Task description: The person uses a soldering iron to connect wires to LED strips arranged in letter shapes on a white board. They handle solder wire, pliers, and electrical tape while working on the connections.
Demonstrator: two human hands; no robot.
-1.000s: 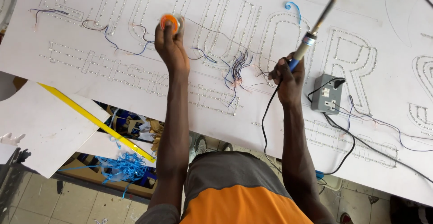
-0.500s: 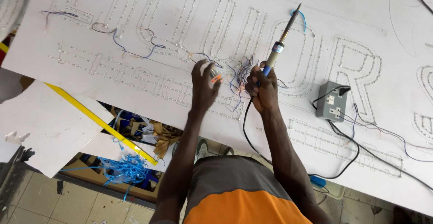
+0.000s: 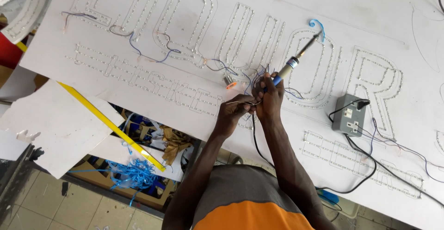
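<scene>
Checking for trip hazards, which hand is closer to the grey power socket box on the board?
Right. The right hand grips the soldering iron, with the socket box off to its right. The left hand sits farther away, beyond the right hand.

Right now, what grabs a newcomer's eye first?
The big white sign board filling the view, its large letter outlines dotted with small lights. At centre, the right hand holds a blue-handled soldering iron tip-up, while the left hand pinches thin wires beside it. A grey socket box sits to the right.

Blue-handled soldering iron [image 3: 292, 63] tilts tip-up over thin bunched wires [image 3: 253, 101].
</scene>
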